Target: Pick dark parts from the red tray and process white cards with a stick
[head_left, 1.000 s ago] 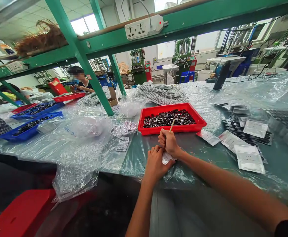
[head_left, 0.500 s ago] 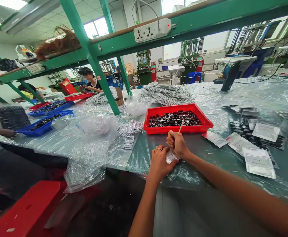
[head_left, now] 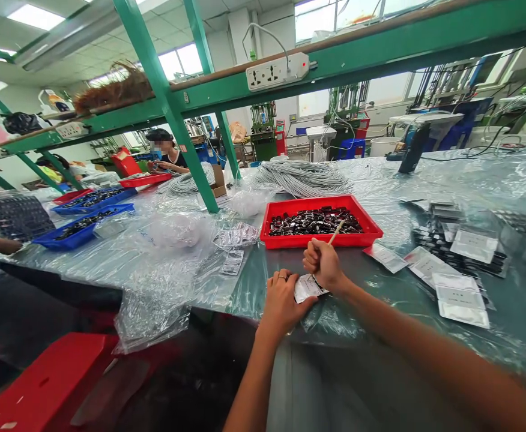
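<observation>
On the head view, here's the left hand, spread out at the near edge of the counter, its grip open, fingers and thumb apart, palm down, flanking a small white-and-silver packet. That packet lies right by the near edge, between the two hands! And the right hand comes in over it, grip closed in a fist around a pale, thin stick, which slants up from the fist; the lower end is too small to make out. Straight behind, farther from the near edge, sits the red tray, loaded with small black parts. Over to its right, white packets overlap near dark pieces. To the left, silvery packets lie beside clear plastic bags, and farther left stand the blue trays. Toward the far edge, grey cable lies coiled behind the red tray.
</observation>
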`<move>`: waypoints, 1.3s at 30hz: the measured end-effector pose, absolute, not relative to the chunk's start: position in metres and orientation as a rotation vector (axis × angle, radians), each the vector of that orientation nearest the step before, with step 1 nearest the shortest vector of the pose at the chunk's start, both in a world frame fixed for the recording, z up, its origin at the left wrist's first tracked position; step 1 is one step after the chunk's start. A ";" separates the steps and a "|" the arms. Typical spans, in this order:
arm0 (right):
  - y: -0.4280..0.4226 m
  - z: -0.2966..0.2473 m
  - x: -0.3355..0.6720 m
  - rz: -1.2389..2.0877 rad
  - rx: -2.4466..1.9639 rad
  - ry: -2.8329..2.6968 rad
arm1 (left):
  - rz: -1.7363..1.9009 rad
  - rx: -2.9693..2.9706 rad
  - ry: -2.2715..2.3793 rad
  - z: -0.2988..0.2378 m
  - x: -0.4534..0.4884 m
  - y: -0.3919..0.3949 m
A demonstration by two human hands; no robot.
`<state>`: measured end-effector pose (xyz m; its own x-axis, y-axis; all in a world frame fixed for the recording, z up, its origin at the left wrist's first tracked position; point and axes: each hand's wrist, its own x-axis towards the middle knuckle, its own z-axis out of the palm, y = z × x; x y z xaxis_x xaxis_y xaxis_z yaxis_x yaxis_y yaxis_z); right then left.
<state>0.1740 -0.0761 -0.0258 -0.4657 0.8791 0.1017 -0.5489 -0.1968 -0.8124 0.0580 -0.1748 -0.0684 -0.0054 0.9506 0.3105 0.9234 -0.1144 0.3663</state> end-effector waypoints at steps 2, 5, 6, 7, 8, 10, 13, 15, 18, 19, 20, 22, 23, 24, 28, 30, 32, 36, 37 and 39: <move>-0.076 -0.030 0.161 1.782 -0.504 -1.019 | 0.786 2.177 2.018 -0.070 0.056 -0.176; -0.079 -0.032 0.147 1.743 -0.540 -1.046 | 0.818 2.181 1.998 -0.073 0.056 -0.176; -0.081 -0.032 0.144 1.744 -0.549 -1.060 | 0.823 2.182 1.996 -0.073 0.056 -0.175; -0.083 -0.031 0.142 1.750 -0.554 -1.073 | 0.825 2.186 1.992 -0.073 0.056 -0.175; -0.085 -0.030 0.140 1.757 -0.555 -1.083 | 0.825 2.188 1.990 -0.073 0.057 -0.175; -0.090 -0.030 0.140 1.761 -0.554 -1.092 | 0.815 2.188 2.001 -0.073 0.057 -0.175; -0.099 -0.033 0.150 1.782 -0.557 -1.116 | 0.808 2.177 2.058 -0.073 0.058 -0.176; -0.105 -0.035 0.163 1.848 -0.559 -1.157 | 0.817 2.168 2.082 -0.073 0.060 -0.177; -0.110 -0.034 0.180 1.966 -0.556 -1.202 | 0.823 2.169 2.091 -0.072 0.064 -0.178; -0.110 -0.032 0.183 1.982 -0.556 -1.196 | 0.817 2.174 2.093 -0.072 0.065 -0.178; -0.109 -0.029 0.184 1.977 -0.552 -1.178 | 0.810 2.180 2.094 -0.071 0.065 -0.179; -0.105 -0.025 0.179 1.927 -0.529 -1.117 | 0.808 2.176 2.100 -0.069 0.063 -0.181; -0.103 -0.023 0.174 1.896 -0.509 -1.088 | 0.810 2.168 2.106 -0.068 0.060 -0.182; -0.100 -0.022 0.167 1.865 -0.491 -1.063 | 0.813 2.159 2.107 -0.067 0.057 -0.184; -0.094 -0.025 0.141 1.806 -0.488 -1.060 | 0.836 2.137 2.045 -0.069 0.044 -0.188; -0.093 -0.028 0.131 1.785 -0.505 -1.073 | 0.867 2.130 2.018 -0.072 0.041 -0.187; -0.095 -0.029 0.125 1.793 -0.518 -1.095 | 0.891 2.132 2.018 -0.075 0.041 -0.186; -0.104 -0.031 0.126 1.849 -0.540 -1.129 | 0.901 2.150 2.063 -0.078 0.043 -0.185; -0.108 -0.032 0.130 1.858 -0.544 -1.130 | 0.896 2.150 2.071 -0.078 0.043 -0.185; -0.117 -0.034 0.141 1.889 -0.554 -1.141 | 0.892 2.145 2.075 -0.077 0.045 -0.186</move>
